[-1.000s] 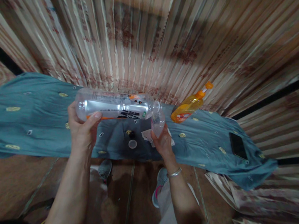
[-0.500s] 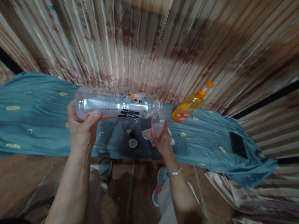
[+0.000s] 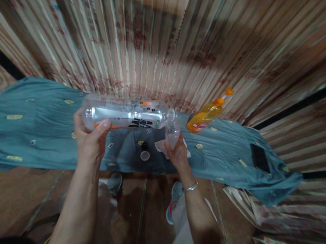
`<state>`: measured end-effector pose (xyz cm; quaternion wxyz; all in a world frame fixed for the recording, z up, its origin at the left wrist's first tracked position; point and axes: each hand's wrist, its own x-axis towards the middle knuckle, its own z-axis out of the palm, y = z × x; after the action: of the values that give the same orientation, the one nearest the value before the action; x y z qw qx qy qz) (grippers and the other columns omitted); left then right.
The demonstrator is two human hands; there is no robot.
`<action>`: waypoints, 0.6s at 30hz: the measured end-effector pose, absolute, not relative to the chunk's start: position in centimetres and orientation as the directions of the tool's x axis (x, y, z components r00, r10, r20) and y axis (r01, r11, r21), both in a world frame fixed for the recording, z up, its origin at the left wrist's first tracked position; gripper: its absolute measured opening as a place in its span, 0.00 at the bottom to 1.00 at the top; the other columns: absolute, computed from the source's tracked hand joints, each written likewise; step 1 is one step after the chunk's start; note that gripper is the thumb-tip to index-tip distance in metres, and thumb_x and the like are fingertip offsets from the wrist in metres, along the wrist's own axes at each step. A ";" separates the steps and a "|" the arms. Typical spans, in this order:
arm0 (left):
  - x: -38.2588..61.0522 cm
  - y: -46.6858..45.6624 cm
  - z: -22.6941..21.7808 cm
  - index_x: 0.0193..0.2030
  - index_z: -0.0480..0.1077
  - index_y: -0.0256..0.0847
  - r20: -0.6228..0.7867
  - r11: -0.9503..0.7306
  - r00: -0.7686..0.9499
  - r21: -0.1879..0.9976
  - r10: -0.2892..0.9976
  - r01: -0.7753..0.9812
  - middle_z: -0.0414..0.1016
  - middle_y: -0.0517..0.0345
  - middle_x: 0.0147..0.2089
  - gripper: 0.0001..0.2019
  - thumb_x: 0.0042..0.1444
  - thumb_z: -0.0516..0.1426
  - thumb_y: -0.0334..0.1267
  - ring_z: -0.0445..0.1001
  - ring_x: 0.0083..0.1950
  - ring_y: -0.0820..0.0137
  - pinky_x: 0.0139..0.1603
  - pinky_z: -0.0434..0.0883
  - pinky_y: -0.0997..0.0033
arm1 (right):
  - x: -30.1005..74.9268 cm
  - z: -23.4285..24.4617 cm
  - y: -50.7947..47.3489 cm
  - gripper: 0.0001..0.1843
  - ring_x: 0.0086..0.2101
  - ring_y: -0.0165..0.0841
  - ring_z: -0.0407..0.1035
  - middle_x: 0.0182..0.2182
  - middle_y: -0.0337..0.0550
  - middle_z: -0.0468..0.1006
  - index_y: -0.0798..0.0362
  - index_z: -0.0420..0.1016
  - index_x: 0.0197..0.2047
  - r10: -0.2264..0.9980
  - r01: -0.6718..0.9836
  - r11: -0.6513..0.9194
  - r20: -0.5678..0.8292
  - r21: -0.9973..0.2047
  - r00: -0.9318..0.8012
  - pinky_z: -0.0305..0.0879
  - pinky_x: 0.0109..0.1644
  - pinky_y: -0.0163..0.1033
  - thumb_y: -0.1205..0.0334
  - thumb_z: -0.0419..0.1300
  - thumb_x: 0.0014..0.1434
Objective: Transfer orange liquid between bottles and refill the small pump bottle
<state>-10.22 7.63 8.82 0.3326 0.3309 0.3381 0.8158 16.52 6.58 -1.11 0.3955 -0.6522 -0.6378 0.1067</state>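
My left hand [image 3: 92,134] grips the base end of a large clear plastic bottle [image 3: 117,113] with a silver and orange label. The bottle lies nearly level in the air, its mouth pointing right. My right hand [image 3: 178,152] is closed around a small clear bottle [image 3: 172,132], held slightly tilted with its top at the large bottle's mouth. Whether the two rims touch I cannot tell. Behind my right hand lies a crumpled white tissue [image 3: 160,147]. A small translucent round lid [image 3: 144,156] and a small dark cap [image 3: 144,145] rest on the cloth between my hands.
A pump bottle of orange-yellow liquid [image 3: 204,116] stands at the back, right of the small bottle. A dark phone [image 3: 260,157] lies at the right end. Teal patterned cloth [image 3: 45,133] covers the narrow table, with a pleated curtain [image 3: 146,58] behind it.
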 end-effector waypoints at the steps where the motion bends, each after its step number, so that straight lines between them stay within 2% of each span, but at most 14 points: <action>1: -10.3 7.7 8.8 0.44 0.74 0.45 0.319 -0.549 -0.558 0.777 0.766 -0.308 0.77 0.65 0.39 0.36 0.23 0.79 0.41 0.73 0.36 0.75 0.35 0.75 0.77 | 16.5 -1.1 6.6 0.38 0.54 0.55 0.77 0.57 0.70 0.79 0.62 0.59 0.71 0.916 0.749 0.123 0.365 -0.651 0.167 0.73 0.59 0.65 0.55 0.61 0.62; 8: -10.5 7.8 8.1 0.46 0.73 0.48 0.361 -0.546 -0.533 0.802 0.766 -0.242 0.75 0.65 0.42 0.34 0.29 0.78 0.44 0.73 0.39 0.73 0.38 0.75 0.74 | 16.6 -1.2 6.7 0.38 0.54 0.54 0.78 0.57 0.72 0.78 0.64 0.59 0.70 0.915 0.757 0.130 0.371 -0.641 0.157 0.74 0.59 0.63 0.54 0.60 0.62; 12: -10.4 7.7 8.2 0.47 0.72 0.47 0.356 -0.546 -0.540 0.801 0.763 -0.243 0.75 0.65 0.41 0.35 0.29 0.78 0.44 0.72 0.38 0.74 0.37 0.73 0.75 | 16.5 -1.4 6.7 0.36 0.52 0.54 0.78 0.55 0.69 0.80 0.61 0.59 0.70 0.906 0.757 0.129 0.387 -0.641 0.174 0.74 0.58 0.66 0.55 0.61 0.62; 18: -10.3 7.7 8.4 0.45 0.72 0.47 0.341 -0.545 -0.539 0.792 0.770 -0.277 0.74 0.66 0.39 0.35 0.27 0.78 0.44 0.73 0.38 0.74 0.36 0.72 0.76 | 16.6 -1.5 6.7 0.38 0.54 0.55 0.77 0.56 0.69 0.80 0.61 0.58 0.70 0.914 0.757 0.121 0.369 -0.642 0.168 0.73 0.59 0.65 0.53 0.61 0.62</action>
<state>-10.30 7.72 8.41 0.3255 0.3531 0.3490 0.8047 16.60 6.70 -1.48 0.3926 -0.6554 -0.6374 0.1000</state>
